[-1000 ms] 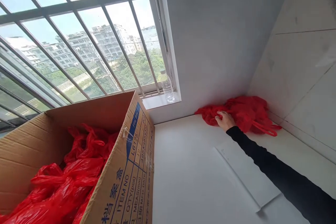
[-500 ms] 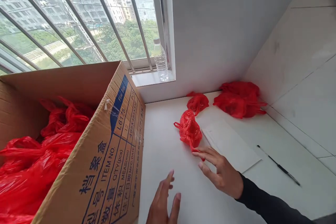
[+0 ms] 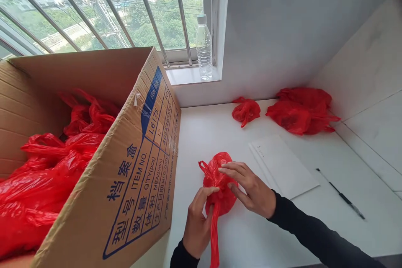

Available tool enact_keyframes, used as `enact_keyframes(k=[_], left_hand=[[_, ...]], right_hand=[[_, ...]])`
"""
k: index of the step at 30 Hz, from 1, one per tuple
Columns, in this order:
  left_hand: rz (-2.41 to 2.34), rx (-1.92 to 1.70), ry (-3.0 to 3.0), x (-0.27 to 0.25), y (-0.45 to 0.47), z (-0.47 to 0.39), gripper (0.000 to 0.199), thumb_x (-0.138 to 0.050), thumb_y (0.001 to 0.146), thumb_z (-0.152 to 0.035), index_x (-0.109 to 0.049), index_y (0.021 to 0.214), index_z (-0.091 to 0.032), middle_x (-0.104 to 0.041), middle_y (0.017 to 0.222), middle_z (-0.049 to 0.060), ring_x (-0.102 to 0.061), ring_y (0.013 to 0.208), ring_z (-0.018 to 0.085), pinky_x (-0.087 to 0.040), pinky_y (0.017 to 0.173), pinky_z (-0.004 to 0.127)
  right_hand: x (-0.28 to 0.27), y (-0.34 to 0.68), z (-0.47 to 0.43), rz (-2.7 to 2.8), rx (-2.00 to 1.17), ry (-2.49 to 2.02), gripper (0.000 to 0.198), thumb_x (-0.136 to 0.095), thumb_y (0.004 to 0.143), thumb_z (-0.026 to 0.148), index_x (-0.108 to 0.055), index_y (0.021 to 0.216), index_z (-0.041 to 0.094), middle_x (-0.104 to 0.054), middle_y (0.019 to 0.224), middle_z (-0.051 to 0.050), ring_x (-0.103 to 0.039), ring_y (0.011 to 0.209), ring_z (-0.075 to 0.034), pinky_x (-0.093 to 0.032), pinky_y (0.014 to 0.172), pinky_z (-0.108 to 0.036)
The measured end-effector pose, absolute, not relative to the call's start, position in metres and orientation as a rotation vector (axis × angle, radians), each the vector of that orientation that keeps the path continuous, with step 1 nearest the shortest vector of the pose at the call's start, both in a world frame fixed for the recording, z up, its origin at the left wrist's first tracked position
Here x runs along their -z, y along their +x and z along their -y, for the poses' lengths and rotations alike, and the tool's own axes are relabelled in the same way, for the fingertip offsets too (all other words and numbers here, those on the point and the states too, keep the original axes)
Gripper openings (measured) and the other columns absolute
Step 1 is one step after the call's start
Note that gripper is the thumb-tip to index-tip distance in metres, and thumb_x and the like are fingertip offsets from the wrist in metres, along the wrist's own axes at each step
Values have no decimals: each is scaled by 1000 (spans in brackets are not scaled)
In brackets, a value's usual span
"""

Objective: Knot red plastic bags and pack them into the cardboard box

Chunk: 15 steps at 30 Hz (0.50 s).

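A small, bulging red plastic bag [image 3: 226, 206] sits on the white tabletop [image 3: 194, 134], its gathered handles twisted upward and a long strip hanging toward me. My left hand [image 3: 199, 220] is at the near left side of the bag, thumb and fingers closed around its neck where the strip starts. From the right, my right hand [image 3: 253, 186] reaches over the bag with fingers stretched and thumb apart, the tips touching the red plastic. Part of the bag is hidden under both hands.
At left stands an open cardboard box [image 3: 153, 150] holding several red bags [image 3: 56, 180]. A smaller red bag [image 3: 246, 111] and a red heap of bags [image 3: 301, 111] lie by the wall. White paper [image 3: 285, 167], a pen [image 3: 342, 194] and, on the sill, a bottle [image 3: 204, 50] are also there.
The red bag has come nearer to me across the table. My left hand has moved up from empty air and closed on its neck; my right hand has shifted from its strip onto its side.
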<state>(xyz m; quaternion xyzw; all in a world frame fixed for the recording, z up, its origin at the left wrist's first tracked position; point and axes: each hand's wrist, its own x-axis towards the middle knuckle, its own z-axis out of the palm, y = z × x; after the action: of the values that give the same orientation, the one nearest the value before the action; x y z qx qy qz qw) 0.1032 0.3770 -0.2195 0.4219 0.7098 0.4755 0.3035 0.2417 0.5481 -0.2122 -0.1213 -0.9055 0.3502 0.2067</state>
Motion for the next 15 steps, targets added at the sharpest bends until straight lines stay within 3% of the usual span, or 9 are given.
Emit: enact_keyframes(k=[2,5,7,10,13,15], left_hand=[[-1836,-1250,1133,217,102,-372,30,-50,94,-20,-65,118,-30,-69,110,5,-64,87,21,-53,72,31],[-1862,-1256,1105,220,97,-363,42,-50,86,-10,-63,121,-29,-69,113,5,-66,93,22,-53,75,31],[-1926,-1270,1048,226,93,-356,48,-51,82,-7,-61,123,-29,-68,118,6,-65,104,24,-54,86,35],[-1974,-1271,913,234,88,-349,40,-49,91,-14,-58,127,-28,-66,122,8,-63,114,25,-53,95,39],[-2033,-1299,912,229,94,-346,35,-47,97,-26,-57,130,-29,-59,132,11,-56,126,27,-50,103,43],[-2052,-1346,1010,220,103,-347,39,-48,97,-29,-55,135,-31,-51,141,11,-47,135,28,-42,112,46]], right_hand=[[226,232,-546,2592,-907,-283,44,-48,94,14,-53,137,24,-64,124,-10,-58,116,-27,-44,108,-55],[236,230,-546,2607,-929,-321,26,-50,92,14,-63,112,23,-67,95,-5,-61,91,-23,-44,105,-56],[234,235,-553,2589,-943,-428,18,-48,92,14,-62,102,22,-65,90,-5,-60,86,-22,-50,93,-50],[227,247,-566,2553,-960,-616,14,-46,94,15,-58,95,22,-64,88,-5,-58,83,-22,-51,76,-42],[220,256,-566,2553,-1000,-639,13,-50,94,21,-57,104,23,-66,96,-6,-58,91,-24,-52,80,-42],[219,257,-557,2578,-1057,-615,29,-56,94,31,-54,123,26,-66,109,-7,-59,99,-25,-53,86,-44]])
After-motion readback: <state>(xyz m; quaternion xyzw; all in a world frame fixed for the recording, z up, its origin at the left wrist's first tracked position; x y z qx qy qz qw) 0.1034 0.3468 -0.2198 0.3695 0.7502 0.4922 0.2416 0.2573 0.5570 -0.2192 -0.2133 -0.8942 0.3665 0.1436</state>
